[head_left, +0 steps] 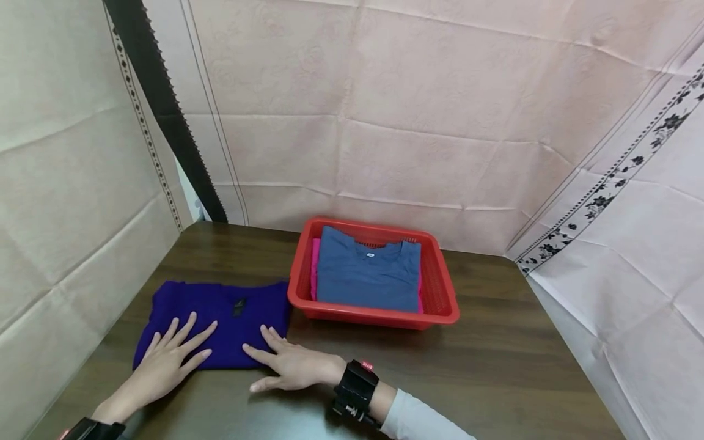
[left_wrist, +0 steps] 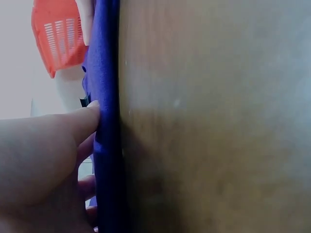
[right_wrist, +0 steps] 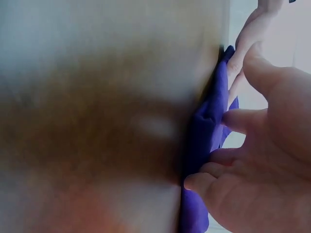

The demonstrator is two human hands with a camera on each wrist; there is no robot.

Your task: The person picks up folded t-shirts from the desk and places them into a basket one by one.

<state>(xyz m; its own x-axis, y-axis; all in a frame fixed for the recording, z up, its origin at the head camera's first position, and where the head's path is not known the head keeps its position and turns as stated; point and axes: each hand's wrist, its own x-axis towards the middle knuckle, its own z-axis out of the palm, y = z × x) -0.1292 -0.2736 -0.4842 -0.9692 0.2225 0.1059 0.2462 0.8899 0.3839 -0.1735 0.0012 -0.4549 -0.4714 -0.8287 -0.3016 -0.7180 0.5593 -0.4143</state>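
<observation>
A folded purple T-shirt [head_left: 225, 330] lies flat on the table, its neckline and dark label facing away from me. My left hand [head_left: 167, 360] rests on its near left part with the fingers spread. Over the near right corner, my right hand [head_left: 294, 363] has straight, parted fingertips on the fabric, while its thumb is off the near edge. In the left wrist view, the left thumb [left_wrist: 85, 121] touches the top of the purple fold. The right wrist view has the right hand [right_wrist: 262, 160] beside the same cloth [right_wrist: 204, 141].
A red plastic basket [head_left: 374, 319] stands just right of the T-shirt. Inside it lies a folded blue-grey T-shirt [head_left: 368, 275], with a bright pink garment [head_left: 315, 269] showing beneath. The brown wooden table [head_left: 506, 354] is bordered by hanging pale cloths [head_left: 412, 122].
</observation>
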